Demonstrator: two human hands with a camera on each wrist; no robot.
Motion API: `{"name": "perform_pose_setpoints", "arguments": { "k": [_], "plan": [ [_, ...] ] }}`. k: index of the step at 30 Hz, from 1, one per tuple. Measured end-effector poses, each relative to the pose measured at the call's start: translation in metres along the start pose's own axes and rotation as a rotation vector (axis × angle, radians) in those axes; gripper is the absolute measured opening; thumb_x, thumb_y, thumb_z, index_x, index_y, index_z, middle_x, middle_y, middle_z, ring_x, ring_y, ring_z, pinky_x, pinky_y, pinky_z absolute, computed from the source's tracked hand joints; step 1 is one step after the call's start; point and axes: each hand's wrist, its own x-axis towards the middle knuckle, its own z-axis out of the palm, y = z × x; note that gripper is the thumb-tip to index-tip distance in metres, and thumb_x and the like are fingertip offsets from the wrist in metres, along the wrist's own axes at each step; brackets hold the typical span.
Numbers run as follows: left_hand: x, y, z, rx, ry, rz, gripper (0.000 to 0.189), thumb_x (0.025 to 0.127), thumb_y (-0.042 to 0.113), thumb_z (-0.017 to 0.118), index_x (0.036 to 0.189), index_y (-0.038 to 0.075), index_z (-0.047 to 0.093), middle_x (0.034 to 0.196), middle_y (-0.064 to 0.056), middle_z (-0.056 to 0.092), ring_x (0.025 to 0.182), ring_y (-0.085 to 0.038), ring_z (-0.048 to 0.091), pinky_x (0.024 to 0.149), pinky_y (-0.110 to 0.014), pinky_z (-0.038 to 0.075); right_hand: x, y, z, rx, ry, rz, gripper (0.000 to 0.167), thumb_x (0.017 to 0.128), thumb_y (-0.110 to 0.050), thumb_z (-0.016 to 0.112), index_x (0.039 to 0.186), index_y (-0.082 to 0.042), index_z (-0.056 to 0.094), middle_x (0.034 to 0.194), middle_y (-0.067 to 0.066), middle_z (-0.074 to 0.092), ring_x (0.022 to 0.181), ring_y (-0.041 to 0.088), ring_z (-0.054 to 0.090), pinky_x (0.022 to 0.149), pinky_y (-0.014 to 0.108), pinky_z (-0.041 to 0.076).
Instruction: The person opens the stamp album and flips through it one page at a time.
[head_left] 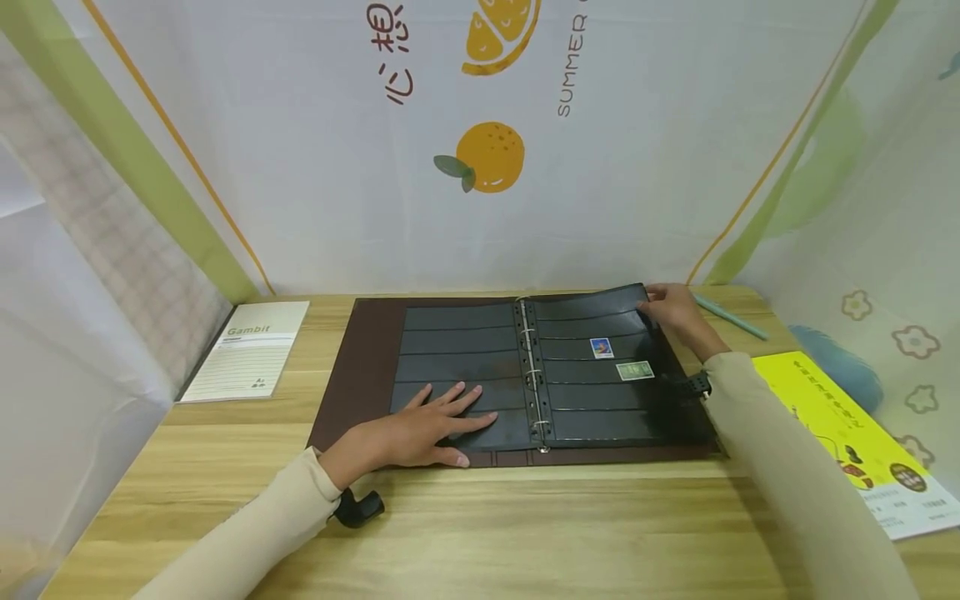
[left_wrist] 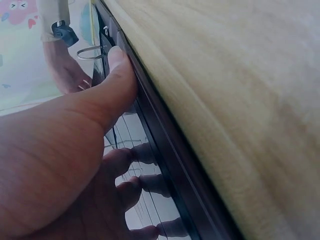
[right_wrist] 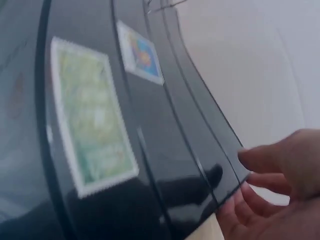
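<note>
A brown stamp album [head_left: 360,358] lies spread on the table, with black strip-pocket pages on metal rings [head_left: 531,379]. My left hand [head_left: 423,429] rests, fingers spread, on the left page [head_left: 457,342]; in the left wrist view its thumb [left_wrist: 117,67] lies near the album's front edge. At the far outer corner of the right page [head_left: 592,400], my right hand [head_left: 675,312] pinches the sheet between thumb and fingers. That corner is lifted and the page bends. Two stamps sit in this page's pockets: a blue one [head_left: 602,348] and a larger green one [right_wrist: 95,117].
A white Gambit notepad [head_left: 247,350] lies left of the album. To the right are a teal pen [head_left: 731,318], a yellow booklet [head_left: 840,425] and a fuzzy blue object [head_left: 840,362]. A printed white curtain [head_left: 337,208] hangs behind the table.
</note>
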Motion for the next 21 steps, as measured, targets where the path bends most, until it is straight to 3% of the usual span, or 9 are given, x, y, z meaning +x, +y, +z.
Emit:
{"name": "perform_pose_setpoints", "arguments": {
  "k": [4, 9, 13, 21],
  "plan": [
    [0.0008, 0.0001, 0.0013, 0.002, -0.01, 0.003, 0.069, 0.101, 0.046, 0.055, 0.161, 0.033, 0.025, 0.172, -0.004, 0.002, 0.16, -0.03, 0.001, 0.123, -0.068, 0.002, -0.0043, 0.0044, -0.0019, -0.082, -0.05, -0.054, 0.062, 0.102, -0.011, 0.054, 0.154, 0.012, 0.027, 0.146, 0.044, 0.04, 0.131, 0.054, 0.048, 0.104, 0.062, 0.045],
    [-0.0005, -0.0003, -0.0001, 0.0, -0.01, -0.001, 0.069, 0.101, 0.046, 0.055, 0.161, 0.033, 0.025, 0.172, -0.004, 0.002, 0.16, -0.031, 0.0, 0.122, -0.068, 0.002, -0.0062, 0.0077, -0.0005, -0.139, -0.036, -0.128, 0.063, 0.101, -0.011, 0.056, 0.154, 0.009, 0.029, 0.134, 0.041, 0.054, 0.115, 0.052, 0.061, 0.092, 0.055, 0.054],
    [-0.0013, -0.0008, -0.0016, -0.001, -0.003, 0.001, 0.069, 0.101, 0.045, 0.055, 0.161, 0.031, 0.026, 0.172, -0.005, 0.003, 0.16, -0.032, 0.001, 0.122, -0.068, 0.002, -0.0063, 0.006, 0.0005, -0.155, -0.028, -0.142, 0.065, 0.101, -0.013, 0.055, 0.155, 0.007, 0.026, 0.135, 0.04, 0.053, 0.122, 0.053, 0.057, 0.098, 0.059, 0.05],
    [0.0001, -0.0014, -0.0002, 0.004, -0.001, 0.01, 0.069, 0.101, 0.045, 0.055, 0.162, 0.031, 0.025, 0.172, -0.005, 0.003, 0.16, -0.031, 0.0, 0.122, -0.069, 0.002, -0.0086, 0.0078, 0.0018, -0.141, -0.063, -0.143, 0.067, 0.105, -0.016, 0.049, 0.16, 0.001, 0.015, 0.152, 0.039, 0.035, 0.136, 0.055, 0.044, 0.106, 0.063, 0.044]
  ]
}}
